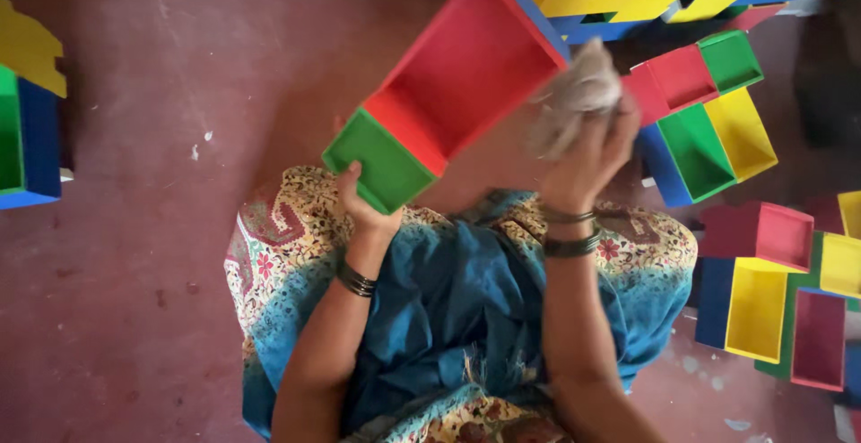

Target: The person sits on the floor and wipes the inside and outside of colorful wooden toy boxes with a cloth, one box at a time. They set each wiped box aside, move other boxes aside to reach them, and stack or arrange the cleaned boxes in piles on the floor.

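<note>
Left hand gripped the red-green box at centre; right hand clutched a grey rag — more coloured boxes crowded the right edge.

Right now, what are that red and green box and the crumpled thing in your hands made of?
The box looks like painted wood or board: flat stiff panels, sharp corners, matte colour. The crumpled wad in the right hand looks like soft greyish cloth, though it is blurred. The left hand grips the box's green end.

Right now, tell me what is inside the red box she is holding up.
The red box shows bare red walls and floor; nothing lies in it. The left hand grips its green end. The right hand holds a grey rag at its rim, hiding that corner.
</note>
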